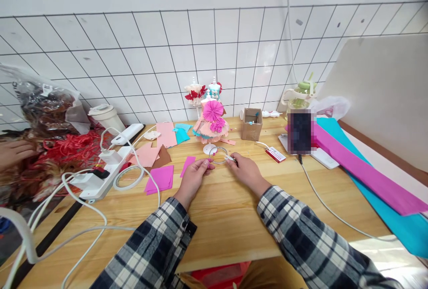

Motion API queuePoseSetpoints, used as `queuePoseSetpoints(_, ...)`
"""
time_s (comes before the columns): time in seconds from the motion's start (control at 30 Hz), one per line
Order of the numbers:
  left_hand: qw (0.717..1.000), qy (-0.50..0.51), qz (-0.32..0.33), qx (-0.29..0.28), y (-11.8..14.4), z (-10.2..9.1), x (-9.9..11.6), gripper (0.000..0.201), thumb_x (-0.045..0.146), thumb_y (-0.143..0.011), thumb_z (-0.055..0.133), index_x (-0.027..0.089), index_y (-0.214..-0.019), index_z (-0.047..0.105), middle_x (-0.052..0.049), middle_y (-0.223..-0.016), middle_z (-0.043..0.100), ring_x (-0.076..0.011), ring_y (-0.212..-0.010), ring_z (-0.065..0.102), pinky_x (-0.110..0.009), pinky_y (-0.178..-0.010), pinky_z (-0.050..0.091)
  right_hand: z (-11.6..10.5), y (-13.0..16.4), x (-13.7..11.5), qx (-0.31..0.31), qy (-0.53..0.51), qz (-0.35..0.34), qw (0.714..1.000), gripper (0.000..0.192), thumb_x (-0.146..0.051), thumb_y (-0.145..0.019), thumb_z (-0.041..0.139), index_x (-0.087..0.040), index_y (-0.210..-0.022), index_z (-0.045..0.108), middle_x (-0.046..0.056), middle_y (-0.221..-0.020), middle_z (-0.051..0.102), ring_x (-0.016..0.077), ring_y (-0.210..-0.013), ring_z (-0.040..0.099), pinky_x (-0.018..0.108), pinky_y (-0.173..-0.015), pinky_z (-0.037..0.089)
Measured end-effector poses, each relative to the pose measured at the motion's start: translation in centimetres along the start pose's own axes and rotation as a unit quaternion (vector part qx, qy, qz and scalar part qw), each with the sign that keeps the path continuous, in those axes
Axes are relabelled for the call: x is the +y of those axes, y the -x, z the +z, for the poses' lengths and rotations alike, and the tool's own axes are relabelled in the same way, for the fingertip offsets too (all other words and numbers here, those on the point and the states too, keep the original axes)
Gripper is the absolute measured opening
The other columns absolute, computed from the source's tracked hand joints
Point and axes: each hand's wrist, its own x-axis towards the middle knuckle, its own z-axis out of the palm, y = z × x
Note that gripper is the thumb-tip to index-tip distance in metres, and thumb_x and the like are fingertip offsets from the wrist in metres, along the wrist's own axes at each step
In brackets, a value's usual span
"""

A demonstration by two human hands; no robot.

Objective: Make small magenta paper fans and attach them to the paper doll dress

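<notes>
My left hand (pixel 195 176) is closed in a pinch on a small pink piece, probably paper, that shows at its fingertips. Close beside it, my right hand (pixel 246 171) is closed on a thin ring (pixel 219 155) that looks like a narrow roll of tape. A small dark and silvery item also shows at the right fingers; its kind is unclear. Just beyond the hands stands a miniature dress form (pixel 211 124) with ruffled peach and pink paper layers and a magenta fan. Two smaller decorated forms (pixel 195 95) stand behind it.
At left lie magenta paper squares (pixel 160 179), peach sheets (pixel 166 135), a white tape roll (pixel 129 178) and a power strip (pixel 107 175) with looping cables. A cardboard box (pixel 251 125), a blurred phone (pixel 301 132) and long paper sheets (pixel 361 164) are at right. Another person's hand (pixel 15 154) shows far left.
</notes>
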Motion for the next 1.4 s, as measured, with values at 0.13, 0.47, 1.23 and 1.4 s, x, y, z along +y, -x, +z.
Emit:
queuePoseSetpoints(0.13,0.996,0.086,-0.036,-0.014,0.0,0.0,0.0,0.043,0.045,-0.072,0.069,0.014,-0.100,0.068,-0.005,-0.080,0.068,-0.0145,-0.077,0.061,-0.027,-0.076,0.047,-0.8,-0.5,1.8,-0.008,0.104,0.015,0.994,0.026,-0.036,-0.090,0.046,-0.022,-0.101,0.064,0.009,-0.098,0.065,0.0214,-0.092,0.058,0.029,-0.074,0.037)
queuePoseSetpoints(0.47,0.997,0.032,-0.028,-0.070,0.3,0.3,0.0,0.033,0.043,-0.073,0.068,0.014,-0.088,0.061,-0.004,-0.080,0.066,-0.0149,-0.079,0.061,-0.026,-0.074,0.046,0.3,0.2,-1.2,0.056,-0.213,-0.079,0.972,0.020,-0.029,-0.081,0.059,-0.019,-0.094,0.070,0.004,-0.082,0.065,0.0148,-0.072,0.056,0.027,-0.068,0.044)
queuePoseSetpoints(1.23,0.990,-0.112,0.049,-0.076,0.3,0.6,0.2,0.033,0.046,-0.080,0.057,0.016,-0.091,0.066,-0.006,-0.089,0.069,-0.0191,-0.082,0.063,-0.029,-0.074,0.049,2.0,0.1,-1.6,-0.031,-0.381,-0.019,0.924,0.023,-0.037,-0.072,0.063,-0.015,-0.078,0.065,0.001,-0.070,0.063,0.0114,-0.061,0.052,0.024,-0.059,0.041)
queuePoseSetpoints(1.4,0.981,-0.162,0.091,-0.054,0.7,0.6,1.0,0.027,0.042,-0.075,0.064,0.017,-0.084,0.069,-0.007,-0.086,0.071,-0.0201,-0.080,0.064,-0.032,-0.078,0.050,1.9,0.2,-1.6,-0.026,-0.359,-0.030,0.932,0.021,-0.036,-0.073,0.063,-0.015,-0.078,0.066,0.000,-0.068,0.062,0.0105,-0.059,0.049,0.023,-0.057,0.040)
